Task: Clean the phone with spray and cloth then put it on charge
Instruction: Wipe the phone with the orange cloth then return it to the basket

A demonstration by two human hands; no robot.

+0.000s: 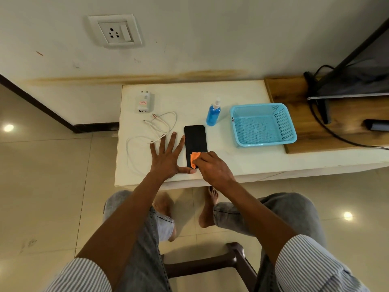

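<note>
A black phone [195,140] lies flat, screen up, on the white table [210,98]. My right hand [212,167] grips a small orange cloth [194,158] and presses it on the phone's near end. My left hand [168,153] lies flat with fingers spread beside the phone; its thumb touches the phone's near left corner. A blue spray bottle [213,113] stands upright just beyond the phone. The white charger adapter [143,102] lies at the table's far left, with a loose white cable [160,125] coiled in front of it.
An empty blue plastic basket [263,125] sits to the right of the bottle. A wall socket [115,31] is on the wall above the table. A wooden board [294,95] with a screen's stand and black cables lies at the right. A dark stool is under me.
</note>
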